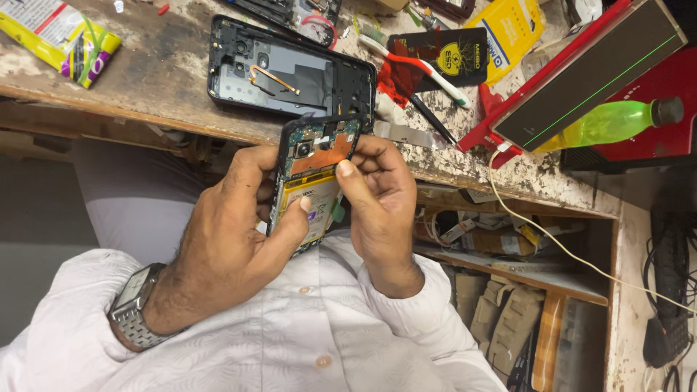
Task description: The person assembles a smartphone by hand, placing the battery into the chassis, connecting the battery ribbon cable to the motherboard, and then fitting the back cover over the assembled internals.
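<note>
Below workbench [167, 80], opened phone [314, 178] between fingers [347, 173]

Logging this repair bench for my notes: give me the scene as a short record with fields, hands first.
left hand: grips the opened phone from its left side, thumb on the battery
right hand: holds the phone's right edge, thumb on its upper part
phone state: back cover off, circuit board and battery exposed
wrist: metal watch on the left
bench: worn wooden worktop with a removed phone back shell, toothbrush, green bottle
</note>
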